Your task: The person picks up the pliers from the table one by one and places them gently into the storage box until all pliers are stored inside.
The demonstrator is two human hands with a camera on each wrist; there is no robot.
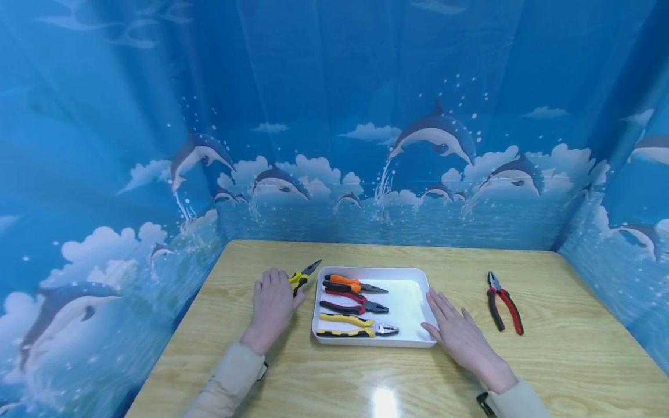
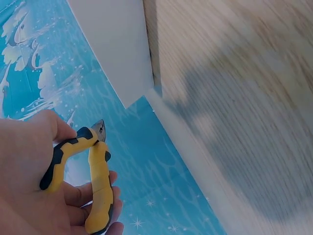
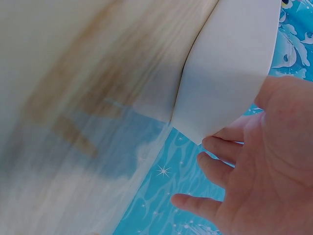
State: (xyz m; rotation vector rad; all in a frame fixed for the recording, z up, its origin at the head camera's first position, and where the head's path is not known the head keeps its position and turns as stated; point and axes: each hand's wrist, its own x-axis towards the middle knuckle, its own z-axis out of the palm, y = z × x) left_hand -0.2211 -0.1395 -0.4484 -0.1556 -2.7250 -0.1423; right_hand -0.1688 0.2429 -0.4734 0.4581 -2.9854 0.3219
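My left hand [image 1: 273, 307] is left of the white tray [image 1: 407, 342] and holds long-nose pliers [image 1: 298, 279] with yellow-and-black handles. Their dark nose points toward the back right. In the left wrist view the spread handles of the pliers [image 2: 101, 188] lie between thumb and fingers. My right hand [image 1: 462, 339] touches the tray's right side with its fingers mostly straight and its thumb at the rim. Inside the tray lie orange-and-black long-nose pliers [image 1: 350, 283], red-and-black pliers [image 1: 360, 307] and yellow-and-black combination pliers [image 1: 366, 331], one below another.
Red-and-black pliers [image 1: 502, 302] lie on the wooden table [image 1: 355, 377] to the right of the tray, handles parted toward me. A blue curtain [image 1: 334, 116] printed with dolphins hangs behind the table and along both sides.
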